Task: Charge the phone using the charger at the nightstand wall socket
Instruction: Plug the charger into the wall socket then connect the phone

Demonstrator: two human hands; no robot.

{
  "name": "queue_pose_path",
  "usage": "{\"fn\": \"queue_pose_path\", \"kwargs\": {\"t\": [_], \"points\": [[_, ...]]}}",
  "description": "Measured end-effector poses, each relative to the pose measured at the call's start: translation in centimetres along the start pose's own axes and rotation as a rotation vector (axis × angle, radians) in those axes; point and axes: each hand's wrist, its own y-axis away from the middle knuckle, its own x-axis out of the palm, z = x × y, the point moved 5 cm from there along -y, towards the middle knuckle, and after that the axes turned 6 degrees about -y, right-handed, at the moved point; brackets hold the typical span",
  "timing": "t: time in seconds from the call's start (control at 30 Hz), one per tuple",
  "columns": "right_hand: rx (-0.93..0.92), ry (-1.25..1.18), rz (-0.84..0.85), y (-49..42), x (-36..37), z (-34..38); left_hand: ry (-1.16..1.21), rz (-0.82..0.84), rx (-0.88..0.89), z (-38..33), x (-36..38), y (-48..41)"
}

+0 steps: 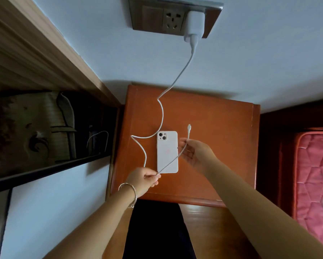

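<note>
Cable (pixel 161 116) limp, light: right hand (pixel 196 154) pinches it just behind connector (pixel 189 126), right of phone (pixel 167 152); left hand (pixel 144 179) pinches slack at phone's near corner; phone face-down on nightstand (pixel 213 128), likely slick, so grip its edges.

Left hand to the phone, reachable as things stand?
Probably yes. The left hand hovers just off the near corner of the phone, with nothing solid between them on the nightstand. Only the cable, which it pinches, crosses the phone's lower end, so it would need to let go first.
</note>
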Motion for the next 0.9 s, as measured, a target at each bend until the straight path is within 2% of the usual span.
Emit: {"fn": "queue_pose_path", "kwargs": {"t": [0.33, 0.5, 0.63, 0.77, 0.9], "points": [[-0.127, -0.057, -0.100, -4.4, -3.4, -1.1, -0.012, 0.026, -0.093, 4.1, 2.8, -2.7], [-0.156, -0.005, -0.109, -5.1, -3.8, -1.9, 0.085, 0.124, -0.154, 5.8, 3.9, -3.4], [-0.203, 0.146, -0.157, -5.0, -4.1, -2.2, 0.166, -0.046, -0.192, 6.6, 2.6, -4.3], [-0.217, 0.205, -0.162, -5.1, -4.0, -2.4, 0.215, -0.237, -0.139, 5.3, 1.1, -5.0], [-0.215, 0.194, -0.125, -5.1, -2.9, -2.7, 0.236, -0.290, -0.064, 3.0, 1.0, -5.7]]}}
